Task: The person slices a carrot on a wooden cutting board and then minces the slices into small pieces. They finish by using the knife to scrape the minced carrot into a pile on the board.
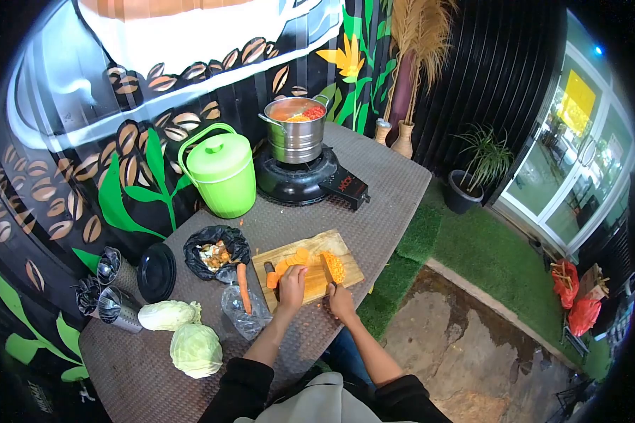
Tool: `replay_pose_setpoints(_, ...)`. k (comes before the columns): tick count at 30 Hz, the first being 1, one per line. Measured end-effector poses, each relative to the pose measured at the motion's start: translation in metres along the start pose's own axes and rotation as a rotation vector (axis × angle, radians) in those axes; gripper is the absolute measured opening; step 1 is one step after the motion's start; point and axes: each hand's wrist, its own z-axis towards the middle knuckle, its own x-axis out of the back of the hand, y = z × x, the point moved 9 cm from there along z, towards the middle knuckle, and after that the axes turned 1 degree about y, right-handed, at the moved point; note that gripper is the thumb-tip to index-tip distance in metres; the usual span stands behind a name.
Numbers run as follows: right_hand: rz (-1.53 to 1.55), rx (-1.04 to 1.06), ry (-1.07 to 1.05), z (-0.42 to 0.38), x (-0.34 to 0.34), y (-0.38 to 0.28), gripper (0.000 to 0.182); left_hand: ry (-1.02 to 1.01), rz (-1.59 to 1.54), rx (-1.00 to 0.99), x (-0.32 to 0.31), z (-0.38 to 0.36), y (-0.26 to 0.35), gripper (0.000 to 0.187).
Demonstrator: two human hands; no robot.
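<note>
On the board (340, 243), orange diced carrot (337, 269).

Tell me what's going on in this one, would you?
A person is cutting what looks like carrot on a wooden board. The right hand grips a knife, its blade beside a heap of finely cut orange bits; the left hand is by some orange slices. A whole carrot lies off the board, its near end at a clear plastic bag. Farther back, a steel pot with red and orange contents sits on a black stove.
</note>
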Motion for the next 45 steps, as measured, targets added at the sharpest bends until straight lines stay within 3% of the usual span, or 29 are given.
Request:
replay_pose_setpoints(3, -0.013, 0.006, 0.02, 0.0, 0.008, -0.003, 0.044, -0.047, -0.039, -0.013, -0.013, -0.008, 0.002, 0.013)
replay_pose_setpoints(5, -0.074, 0.13, -0.025, -0.008, 0.01, -0.023, 0.045, -0.084, -0.09, 0.008, -0.028, -0.013, -0.006, 0.012)
replay_pose_setpoints(13, -0.029, -0.033, 0.023, 0.011, 0.017, -0.008, 0.044, -0.121, 0.057, -0.098, -0.033, -0.017, 0.008, 0.009)
replay_pose_setpoints(18, -0.145, 0.174, 0.011, -0.01, 0.011, -0.017, 0.044, -0.101, 0.027, -0.117, -0.035, -0.018, 0.009, 0.011)
replay_pose_setpoints(21, -0.178, 0.007, 0.01, -0.019, 0.014, -0.01, 0.044, -0.089, 0.082, -0.101, -0.038, -0.015, 0.002, 0.015)
replay_pose_setpoints(29, -0.242, 0.087, 0.027, -0.008, 0.029, -0.019, 0.042, -0.103, -0.057, -0.081, -0.043, -0.015, -0.003, 0.018)
replay_pose_setpoints(45, -0.357, 0.144, -0.045, -0.008, 0.018, -0.028, 0.04, -0.151, -0.006, -0.168, -0.042, -0.018, 0.016, 0.02)
